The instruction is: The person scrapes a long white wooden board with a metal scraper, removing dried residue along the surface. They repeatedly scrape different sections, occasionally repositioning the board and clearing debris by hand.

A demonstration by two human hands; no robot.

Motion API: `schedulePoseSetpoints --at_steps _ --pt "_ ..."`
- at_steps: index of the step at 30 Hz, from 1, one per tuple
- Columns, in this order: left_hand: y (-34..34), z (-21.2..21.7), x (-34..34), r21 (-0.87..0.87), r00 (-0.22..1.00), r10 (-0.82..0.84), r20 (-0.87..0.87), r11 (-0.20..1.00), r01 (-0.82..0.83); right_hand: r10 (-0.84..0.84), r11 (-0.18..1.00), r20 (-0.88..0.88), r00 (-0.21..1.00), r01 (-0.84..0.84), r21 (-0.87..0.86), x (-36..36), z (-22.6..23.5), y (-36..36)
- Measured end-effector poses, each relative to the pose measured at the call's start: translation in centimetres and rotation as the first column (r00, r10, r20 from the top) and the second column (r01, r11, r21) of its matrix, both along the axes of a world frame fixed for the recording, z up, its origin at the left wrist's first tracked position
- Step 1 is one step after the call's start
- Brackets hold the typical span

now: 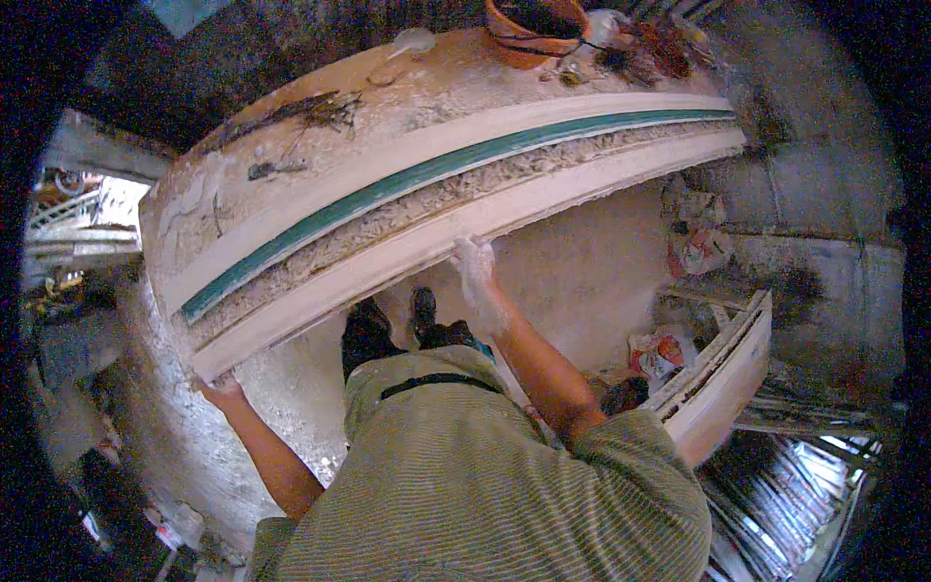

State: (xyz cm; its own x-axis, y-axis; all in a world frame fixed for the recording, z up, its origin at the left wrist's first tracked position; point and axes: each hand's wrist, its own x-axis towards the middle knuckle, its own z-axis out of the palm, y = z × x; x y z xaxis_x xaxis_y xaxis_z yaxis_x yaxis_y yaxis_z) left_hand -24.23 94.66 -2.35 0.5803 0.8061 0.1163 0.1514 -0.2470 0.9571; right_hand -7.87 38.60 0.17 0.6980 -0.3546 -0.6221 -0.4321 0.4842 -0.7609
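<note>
A long white moulding (427, 240), dusty and pale like plaster, runs slantwise along the near side of the worktable. Behind it lie a rough, crumbly beige band (465, 182) and a green strip (388, 186). My left hand (223, 390) grips the moulding's near left corner, its fingers partly hidden at the edge. Near the middle of the same edge, my right hand (474, 262), coated in white powder, is closed on the moulding; its fingertips are hard to make out.
On the dusty worktable (320, 160) lie dark fibres (315, 112) and a small dark tool (276, 170). An orange bucket (533, 29) stands at the far edge. To my right are a white-edged board (727, 378) and a red-and-white bag (661, 354). My feet are beneath the near edge.
</note>
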Motion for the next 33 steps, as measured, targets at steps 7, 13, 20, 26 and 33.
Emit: schedulePoseSetpoints --at_steps 7,13,20,26,33 --pt "-9.3 0.1 4.9 -0.635 0.98 0.2 -0.007 0.756 -0.159 -0.095 0.974 -0.038 0.995 0.101 0.204 2.4 -0.8 0.1" --pt "-17.9 -0.1 7.9 -0.899 0.997 0.056 0.05 0.438 0.021 -0.194 0.933 -0.107 0.975 0.217 0.287 4.1 -4.2 0.2" --pt "-30.2 -3.3 10.3 -0.808 0.989 -0.148 0.02 0.581 0.103 -0.15 0.894 -0.21 0.966 0.223 0.388 3.7 -0.9 -0.8" --pt "-30.0 -7.5 10.8 -0.812 0.998 0.016 -0.054 0.582 -0.053 0.122 0.786 -0.034 0.992 -0.076 0.614 4.3 2.1 -14.3" --pt "-32.0 -3.5 13.0 -0.676 0.978 0.149 -0.148 0.706 -0.21 -0.337 0.791 0.367 0.867 0.472 -0.39 15.6 -3.6 -40.1"
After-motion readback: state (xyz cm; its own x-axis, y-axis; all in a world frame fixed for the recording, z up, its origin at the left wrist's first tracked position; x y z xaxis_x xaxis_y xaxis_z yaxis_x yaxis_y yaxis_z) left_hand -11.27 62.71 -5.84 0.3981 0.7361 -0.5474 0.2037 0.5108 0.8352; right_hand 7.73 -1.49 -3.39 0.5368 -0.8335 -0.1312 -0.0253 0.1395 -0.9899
